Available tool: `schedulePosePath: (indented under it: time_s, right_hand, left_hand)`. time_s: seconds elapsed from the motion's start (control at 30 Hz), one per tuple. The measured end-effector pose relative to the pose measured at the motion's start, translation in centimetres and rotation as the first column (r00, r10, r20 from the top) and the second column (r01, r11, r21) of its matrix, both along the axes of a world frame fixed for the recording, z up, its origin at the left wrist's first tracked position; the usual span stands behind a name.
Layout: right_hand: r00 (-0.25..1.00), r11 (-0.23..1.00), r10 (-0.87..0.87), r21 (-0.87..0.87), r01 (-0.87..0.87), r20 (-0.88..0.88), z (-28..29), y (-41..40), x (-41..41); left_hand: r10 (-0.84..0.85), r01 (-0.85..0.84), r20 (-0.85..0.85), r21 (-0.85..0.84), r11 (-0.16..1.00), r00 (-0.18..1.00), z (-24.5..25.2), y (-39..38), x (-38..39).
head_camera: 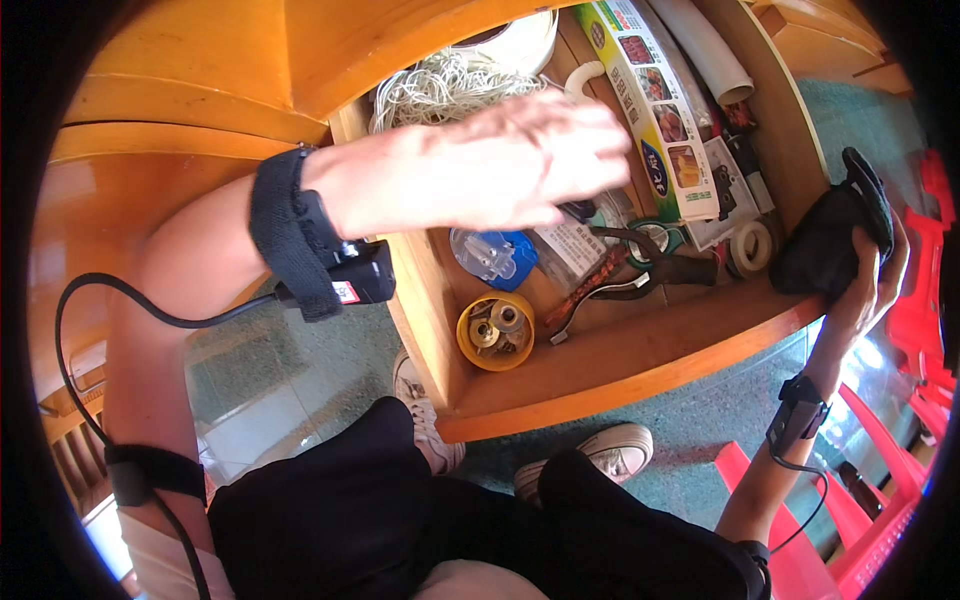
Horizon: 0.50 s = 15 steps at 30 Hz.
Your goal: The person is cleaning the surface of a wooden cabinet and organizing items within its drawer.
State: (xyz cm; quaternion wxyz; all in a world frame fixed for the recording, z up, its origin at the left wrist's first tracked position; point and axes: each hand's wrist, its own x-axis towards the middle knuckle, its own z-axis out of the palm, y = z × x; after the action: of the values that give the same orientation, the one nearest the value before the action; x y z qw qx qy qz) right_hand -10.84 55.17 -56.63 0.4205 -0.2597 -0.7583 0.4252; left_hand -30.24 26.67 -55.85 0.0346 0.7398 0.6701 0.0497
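Observation:
My left hand (pixel 517 161) hovers over the middle of a pulled-out wooden drawer (pixel 630 360), back upward and slightly blurred. Whether anything is between its fingers is hidden. Just beyond it lies a tangle of thin white cord (pixel 435 86). Beneath and in front of it are a clear and blue plastic case (pixel 491 257) and a packet bearing writing (pixel 574 244). At the drawer's front right corner, my right hand (pixel 874 277) grips a black fabric pouch (pixel 814 236).
The drawer also holds a printed carton (pixel 660 112), a white tube (pixel 712 56), a tape roll (pixel 750 250), dark-handled tools (pixel 682 268) and a yellow cup (pixel 469 349) of small metal parts. Red plastic stools (pixel 919 300) stand at right. My shoes (pixel 622 450) are below the drawer.

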Motion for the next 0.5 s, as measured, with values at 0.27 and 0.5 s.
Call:
schedulePosePath:
  time_s: [0.27, 0.5]
  right_hand:
    - [1.000, 0.999, 0.009, 0.032, -0.009, -0.001, -0.5, 0.7, 0.3]
    - [1.000, 0.999, 0.021, 0.036, -0.021, -0.003, -0.1, 0.1, 0.1]
  left_hand:
    - [-0.215, 0.227, 0.227, -0.025, 0.974, 0.950, -6.4, 0.3, 1.6]
    - [0.175, 0.011, 0.410, -0.412, 0.911, 0.895, -1.8, 2.2, -0.9]
